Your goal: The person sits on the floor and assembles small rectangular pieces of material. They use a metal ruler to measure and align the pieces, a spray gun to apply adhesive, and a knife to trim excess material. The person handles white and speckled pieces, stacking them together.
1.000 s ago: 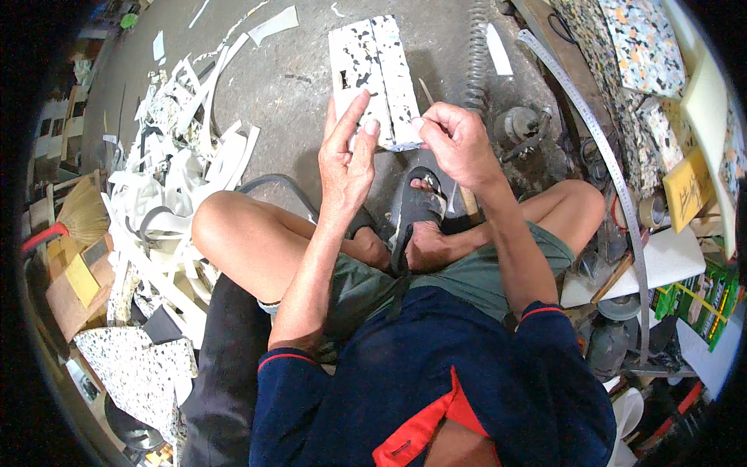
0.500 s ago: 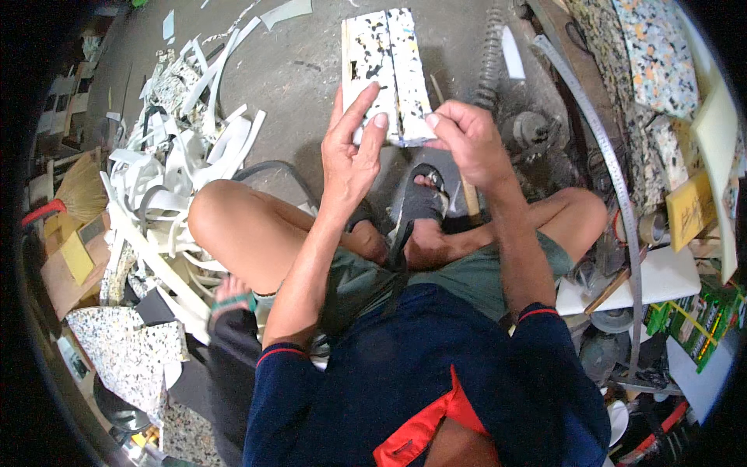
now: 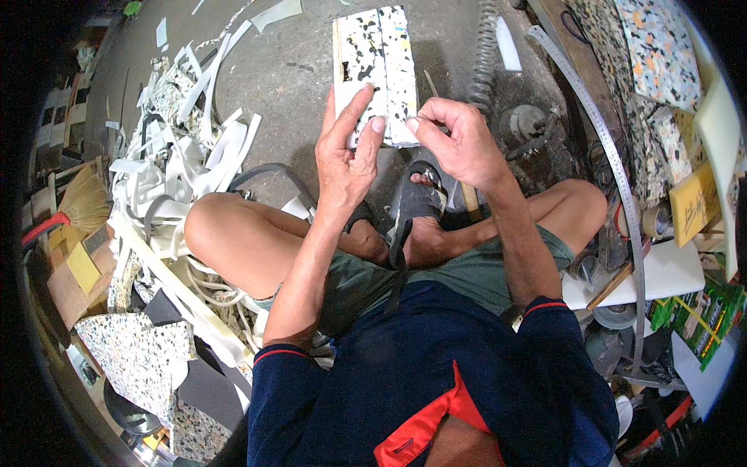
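Note:
A white foam block (image 3: 366,58) with black and coloured speckles stands out in front of me, a lengthwise seam dividing it into two strips. My left hand (image 3: 348,144) grips its near left part, thumb and fingers lying over the speckled face. At the block's near right edge, my right hand (image 3: 461,140) is closed in a pinch, thumb tip against the edge. Whatever sits between those fingertips is too small to make out.
White foam offcuts (image 3: 167,167) heap on the floor at my left, near a broom (image 3: 84,194). Speckled foam sheets (image 3: 136,350) lie lower left. On the right are a coiled hose (image 3: 484,54), a bent measuring strip (image 3: 603,140), a yellow block (image 3: 692,204) and green packages (image 3: 710,315).
The foam block and both hands have shifted slightly left. My right hand's pinch has moved from the block's near corner to its side edge. Another person's dark-sleeved arm has left the lower left.

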Action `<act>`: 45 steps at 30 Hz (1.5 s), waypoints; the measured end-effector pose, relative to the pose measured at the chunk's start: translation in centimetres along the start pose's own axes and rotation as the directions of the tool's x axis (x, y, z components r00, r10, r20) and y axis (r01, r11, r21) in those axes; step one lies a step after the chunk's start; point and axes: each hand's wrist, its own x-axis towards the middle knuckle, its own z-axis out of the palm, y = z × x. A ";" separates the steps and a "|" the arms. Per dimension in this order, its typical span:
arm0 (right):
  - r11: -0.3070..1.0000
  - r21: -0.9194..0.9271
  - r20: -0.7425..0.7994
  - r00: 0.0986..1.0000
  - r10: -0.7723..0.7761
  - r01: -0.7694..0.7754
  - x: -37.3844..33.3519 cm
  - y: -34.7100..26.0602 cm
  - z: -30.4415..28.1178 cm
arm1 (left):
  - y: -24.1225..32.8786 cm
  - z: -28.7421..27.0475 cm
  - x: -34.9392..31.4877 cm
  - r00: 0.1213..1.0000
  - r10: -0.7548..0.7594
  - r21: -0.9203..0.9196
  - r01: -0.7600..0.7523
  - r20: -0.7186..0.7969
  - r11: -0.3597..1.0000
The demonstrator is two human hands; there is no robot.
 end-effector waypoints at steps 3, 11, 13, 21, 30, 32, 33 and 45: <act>0.999 -0.027 -0.003 0.999 -0.037 0.037 0.0 -0.1 0.1 | -0.1 0.0 0.0 1.000 -0.009 0.006 0.009 -0.010 1.000; 0.987 -0.094 0.025 0.991 -0.131 0.133 -0.1 -0.6 0.7 | -0.5 -1.0 -0.6 0.998 -0.061 0.049 0.060 0.022 0.997; 0.994 -0.012 0.029 0.994 -0.110 0.110 -0.4 0.0 1.4 | -0.4 -0.9 -0.8 0.998 -0.068 -0.014 0.068 0.012 0.998; 0.995 -0.045 -0.029 0.996 -0.086 0.085 -3.4 2.1 2.0 | 0.4 -2.4 -4.4 0.986 -0.107 -0.089 0.119 0.129 0.989; 0.990 0.067 -0.022 0.992 -0.121 0.122 -4.3 4.1 2.7 | 0.6 -2.2 -3.4 0.965 -0.245 -0.058 0.250 0.091 0.966; 0.999 -0.035 -0.026 0.999 -0.043 0.042 -3.6 1.8 2.4 | 1.6 -2.3 -3.0 0.934 -0.329 -0.200 0.352 0.139 0.914; 0.992 -0.116 -0.090 0.994 -0.056 0.045 -3.0 1.4 2.4 | 1.3 -2.3 -3.0 0.952 -0.282 -0.150 0.298 0.120 0.943; 0.960 -0.238 -0.127 0.976 -0.178 0.145 -0.4 0.3 3.4 | 0.5 -3.0 -3.5 0.992 -0.092 0.155 0.078 0.082 0.985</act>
